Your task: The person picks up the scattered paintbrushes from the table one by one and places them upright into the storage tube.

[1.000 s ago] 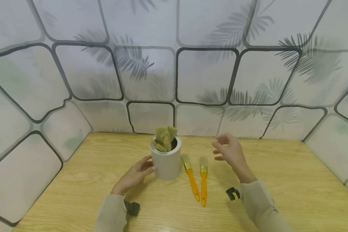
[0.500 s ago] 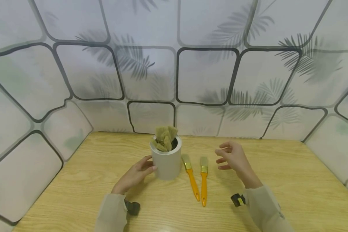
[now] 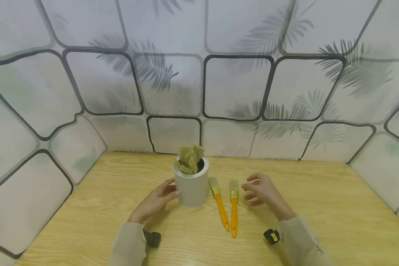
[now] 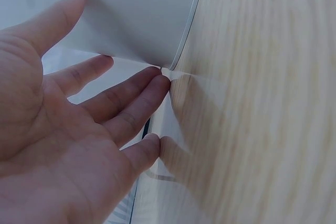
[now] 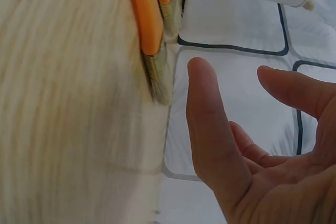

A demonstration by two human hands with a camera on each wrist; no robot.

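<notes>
A white cylindrical pot [image 3: 191, 190] stands upright on the wooden table. Rough yellow-green pieces, like torn sponge [image 3: 188, 159], stick up from its mouth. My left hand [image 3: 157, 199] is at the pot's left side with fingers loosely extended; in the left wrist view its thumb and fingertips are at the wall and base of the pot [image 4: 142, 14]. Right of the pot lie two paintbrushes with orange handles, a left paintbrush [image 3: 221, 208] and a right paintbrush [image 3: 234, 212]. Just right of their bristles hovers my right hand [image 3: 262, 192], holding nothing, its fingers relaxed and apart.
The light wooden table [image 3: 332, 207] runs back to a patterned wall covering [image 3: 236, 88] with dark outlines and leaf prints. Small black devices, a left one [image 3: 152, 239] and a right one [image 3: 271, 236], are worn at the wrists.
My right hand has come down and nearer to me, and over the last half second slightly left towards the brushes. The left hand, pot and brushes have stayed in place.
</notes>
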